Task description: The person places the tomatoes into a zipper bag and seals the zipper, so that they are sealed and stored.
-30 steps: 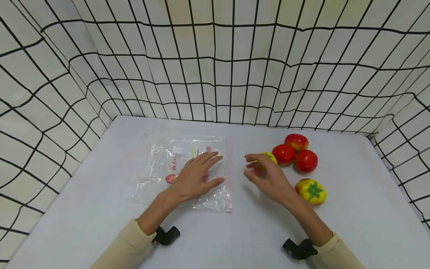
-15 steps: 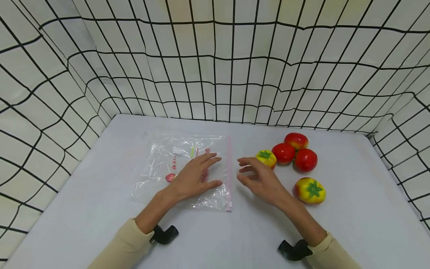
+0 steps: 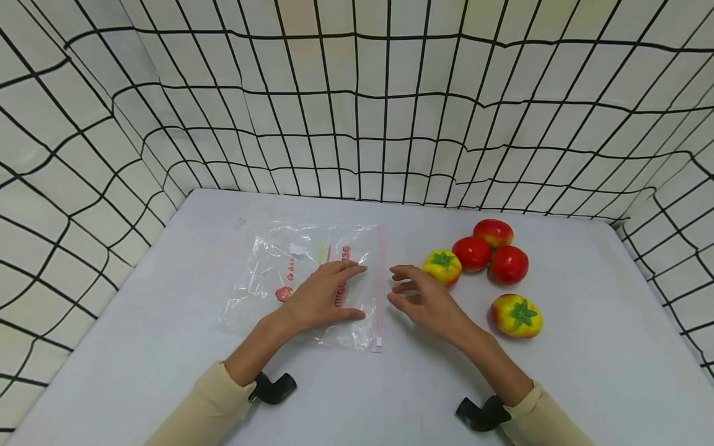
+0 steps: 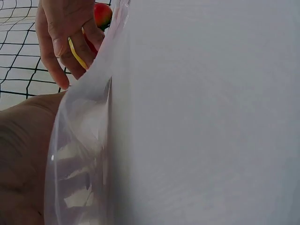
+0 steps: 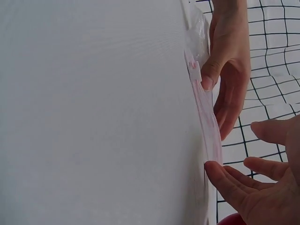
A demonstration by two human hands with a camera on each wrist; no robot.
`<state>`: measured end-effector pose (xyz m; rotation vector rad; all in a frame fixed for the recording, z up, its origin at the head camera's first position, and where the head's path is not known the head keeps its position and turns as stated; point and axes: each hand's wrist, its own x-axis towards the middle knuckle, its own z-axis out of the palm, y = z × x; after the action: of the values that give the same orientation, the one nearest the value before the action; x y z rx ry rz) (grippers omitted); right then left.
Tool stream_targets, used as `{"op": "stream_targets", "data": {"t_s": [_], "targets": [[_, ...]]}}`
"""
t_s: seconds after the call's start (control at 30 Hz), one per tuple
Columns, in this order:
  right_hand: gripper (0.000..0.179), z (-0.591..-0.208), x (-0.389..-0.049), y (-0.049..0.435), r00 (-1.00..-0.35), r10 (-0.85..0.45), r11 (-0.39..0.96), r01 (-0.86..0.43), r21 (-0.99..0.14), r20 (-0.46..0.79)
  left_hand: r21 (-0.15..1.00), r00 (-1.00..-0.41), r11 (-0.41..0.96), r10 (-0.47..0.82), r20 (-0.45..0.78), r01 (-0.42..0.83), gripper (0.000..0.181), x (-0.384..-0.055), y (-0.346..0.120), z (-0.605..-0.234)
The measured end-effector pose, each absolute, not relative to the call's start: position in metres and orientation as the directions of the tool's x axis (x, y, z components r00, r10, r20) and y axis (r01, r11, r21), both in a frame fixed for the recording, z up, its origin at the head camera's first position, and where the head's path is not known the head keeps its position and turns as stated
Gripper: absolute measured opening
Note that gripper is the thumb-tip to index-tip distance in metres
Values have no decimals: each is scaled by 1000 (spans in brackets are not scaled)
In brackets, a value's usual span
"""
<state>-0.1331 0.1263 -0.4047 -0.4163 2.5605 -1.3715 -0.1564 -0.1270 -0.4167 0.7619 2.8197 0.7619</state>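
Observation:
A clear plastic zip bag with red printing lies flat on the white table. Its pink zip strip faces right, and the white slider is at the near corner. My left hand is over the bag's right half, palm down, thumb and fingers spread and relaxed. Just right of the strip is my right hand, its fingers loosely bent with nothing between them. In the right wrist view, a fingertip of the right hand overlaps the bag's edge. Behind this hand sits a yellow-red toy tomato.
Red toy tomatoes cluster at the back right. Another yellow-red one with a green leaf top lies nearer, right of the right forearm. Black netting over white walls surrounds the table at the back and sides.
My right hand has moved left, away from the yellow-red tomato and closer to the bag's zip strip. My left hand has shifted slightly toward me, its thumb lower.

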Motion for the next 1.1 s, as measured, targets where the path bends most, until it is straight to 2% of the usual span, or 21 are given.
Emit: {"op": "stream_targets", "data": {"t_s": [0.23, 0.73, 1.1], "targets": [[57, -408, -136, 124, -938, -340, 543, -135, -828, -70, 533, -861, 728, 509, 1, 431, 80, -156, -130, -418], [53, -417, -145, 121, -928, -370, 476, -144, -867, -49, 597, -856, 680, 517, 23, 427, 76, -156, -131, -418], [58, -423, -150, 109, -931, -348, 454, -64, -889, -111, 597, -844, 661, 534, 53, 455, 73, -156, -130, -419]]}}
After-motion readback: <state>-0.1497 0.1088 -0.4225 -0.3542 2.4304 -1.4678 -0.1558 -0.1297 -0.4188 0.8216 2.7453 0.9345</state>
